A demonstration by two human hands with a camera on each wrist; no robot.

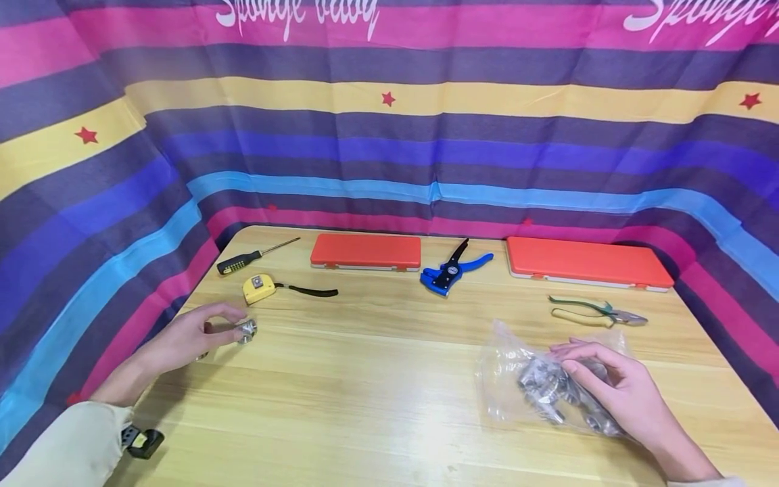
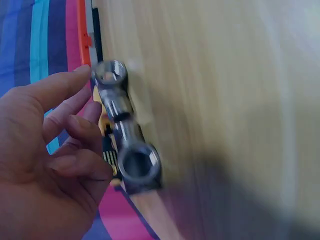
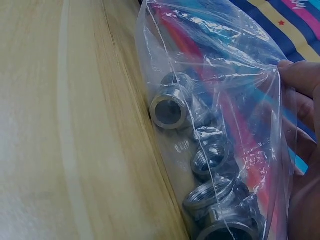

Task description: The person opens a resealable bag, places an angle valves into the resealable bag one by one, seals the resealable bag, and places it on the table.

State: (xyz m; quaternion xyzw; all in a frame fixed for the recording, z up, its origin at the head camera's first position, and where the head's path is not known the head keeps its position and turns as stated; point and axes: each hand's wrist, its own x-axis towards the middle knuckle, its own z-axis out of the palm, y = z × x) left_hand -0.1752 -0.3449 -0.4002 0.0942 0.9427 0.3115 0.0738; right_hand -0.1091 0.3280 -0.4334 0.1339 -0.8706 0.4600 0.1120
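Observation:
Near the table's left edge, my left hand (image 1: 197,333) is beside silvery metal pipe fittings (image 1: 246,331). In the left wrist view, an upper pipe fitting (image 2: 118,104) and a lower one (image 2: 139,162) lie end to end with their round openings showing. The index fingertip is at the upper fitting's rim; the fingers are loosely bent and not closed around either piece. My right hand (image 1: 627,385) pinches a clear plastic bag (image 1: 502,372) at the right of the table. Several threaded metal fittings (image 3: 170,111) show through the plastic.
Behind the left hand lie a yellow tape measure (image 1: 259,289) and a screwdriver (image 1: 240,262). Two red-lidded cases, one left (image 1: 365,250) and one right (image 1: 587,262), line the back. A blue wire stripper (image 1: 452,270) sits between them. Pliers (image 1: 608,314) lie behind the bag.

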